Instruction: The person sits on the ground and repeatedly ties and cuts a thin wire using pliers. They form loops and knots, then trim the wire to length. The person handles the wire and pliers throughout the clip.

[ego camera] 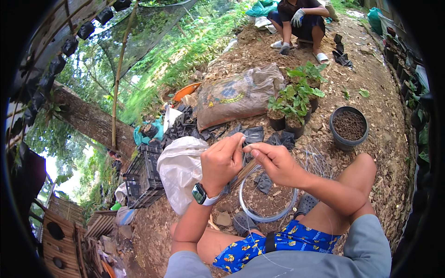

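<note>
My left hand [222,160] is raised in front of me, its thumb and fingers pinching a thin pale wire [253,136] with a small loop at its end. Close beside it, my right hand [278,163] also grips thin wire between thumb and forefinger. The fingertips of both hands nearly meet, and the exact contact there is too small to make out. Below them a coil of clear or silvery wire [256,218] lies on the ground between my feet. A loose tangle of the same strand [318,160] spreads to the right. Thin brown sticks [243,176] lie partly behind my left wrist.
A stuffed sack [236,99] lies ahead, beside potted seedlings [298,94]. To the right stands a black pot [343,142] of dark soil. A white sack [179,170] and a black plastic crate [144,175] are at left. Another person [300,26] squats at the far end.
</note>
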